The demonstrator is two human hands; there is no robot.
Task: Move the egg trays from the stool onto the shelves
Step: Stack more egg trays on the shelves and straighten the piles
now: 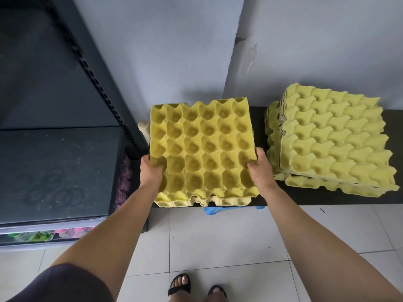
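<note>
A yellow cardboard egg tray point(202, 147) is held level over a low stack of the same trays point(196, 201) on a black stool top point(259, 127). My left hand point(151, 171) grips the tray's left edge, thumb on top. My right hand point(258, 168) grips its right edge the same way. A second, taller stack of yellow trays point(333, 140) sits on the right part of the stool, slightly fanned out. The dark metal shelf unit point(54, 171) stands to the left of the stool.
A slotted black shelf post point(98, 83) runs diagonally beside the tray. Pink and green items point(43, 235) show on a lower shelf. A pale wall point(174, 51) lies behind, white floor tiles point(218, 247) below, with my sandalled feet point(196, 288).
</note>
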